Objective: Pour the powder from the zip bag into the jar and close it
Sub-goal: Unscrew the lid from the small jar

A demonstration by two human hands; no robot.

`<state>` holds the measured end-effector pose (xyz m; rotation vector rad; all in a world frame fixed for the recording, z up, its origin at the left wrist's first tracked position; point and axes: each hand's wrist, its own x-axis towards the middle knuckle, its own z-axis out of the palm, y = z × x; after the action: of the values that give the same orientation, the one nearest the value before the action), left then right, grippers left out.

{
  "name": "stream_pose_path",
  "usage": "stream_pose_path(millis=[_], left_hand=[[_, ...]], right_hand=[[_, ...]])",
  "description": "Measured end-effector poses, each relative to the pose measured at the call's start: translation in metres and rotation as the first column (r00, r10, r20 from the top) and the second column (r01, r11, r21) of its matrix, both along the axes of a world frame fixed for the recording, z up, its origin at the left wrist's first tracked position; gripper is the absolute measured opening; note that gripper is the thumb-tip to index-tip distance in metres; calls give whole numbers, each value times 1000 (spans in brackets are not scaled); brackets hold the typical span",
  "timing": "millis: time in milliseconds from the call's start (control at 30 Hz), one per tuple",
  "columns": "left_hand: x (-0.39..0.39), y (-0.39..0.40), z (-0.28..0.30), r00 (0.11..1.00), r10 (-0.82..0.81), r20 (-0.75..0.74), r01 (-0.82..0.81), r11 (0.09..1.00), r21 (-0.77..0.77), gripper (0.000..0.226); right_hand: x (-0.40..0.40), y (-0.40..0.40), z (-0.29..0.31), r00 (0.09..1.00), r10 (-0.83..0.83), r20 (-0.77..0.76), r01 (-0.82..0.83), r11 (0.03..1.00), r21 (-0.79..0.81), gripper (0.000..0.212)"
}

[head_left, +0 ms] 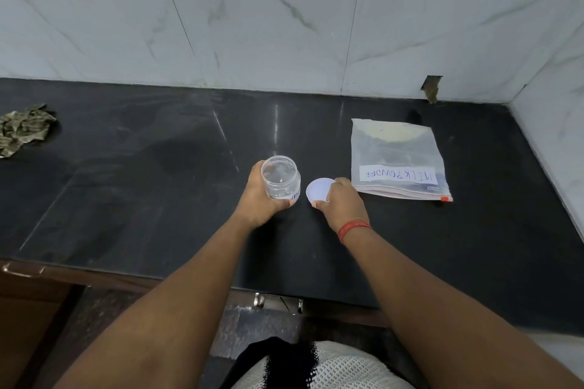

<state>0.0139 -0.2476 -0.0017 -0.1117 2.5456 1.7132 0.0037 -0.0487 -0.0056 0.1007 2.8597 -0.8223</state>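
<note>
jar: a clear jar [280, 177] is stood upright on the black counter [158, 174], its mouth open and facing up; it is taken here as the landmark. nothing can be seen inside it.
left hand: the left hand [260, 197] is wrapped around the jar's near and left side, fingers curled on the wall, so the jar is held steady.
lid: a white round lid [319, 189] is found just to the right of the jar, close beside it but not on it. whether it is resting on the counter or lifted slightly cannot be told.
right hand: the right hand [341, 202] is closed on the lid's right edge, thumb at the near rim, fingers over the far rim.
bag: a zip bag [399, 159] labelled milk powder is laid flat to the right of the jar, beyond the lid, well apart from the jar. a pale heap of powder is gathered at the end farthest from the person.
bag axis: the long axis is run away from the person, with the zip end and its red slider [444, 198] turned toward the near edge.
key relation: the bag is placed on the right hand's side, and that hand is plainly the nearer one; the jar is kept between the bag and the left hand.
step judged: the jar appears opened, pouring not yet begun.
next move judged: the lid would need to be released before the bag's zip end is reached for.
far left of jar: a crumpled cloth [23, 131] is left near the counter's edge.
</note>
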Motion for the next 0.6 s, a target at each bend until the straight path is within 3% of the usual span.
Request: stream_pose_path(millis=[367, 533, 600], left_hand=[[8, -1, -5, 1000, -1, 18, 0, 999, 45, 89], [12, 2, 0, 997, 70, 21, -71, 996, 58, 115], [12, 7, 8, 992, 119, -45, -119, 993, 0, 115]], right_hand=[[10, 6, -10, 997, 70, -39, -68, 996, 59, 58], [10, 11, -2, 987, 102, -128, -88, 990, 111, 50], [9, 17, 2, 981, 105, -163, -88, 990, 110, 44]])
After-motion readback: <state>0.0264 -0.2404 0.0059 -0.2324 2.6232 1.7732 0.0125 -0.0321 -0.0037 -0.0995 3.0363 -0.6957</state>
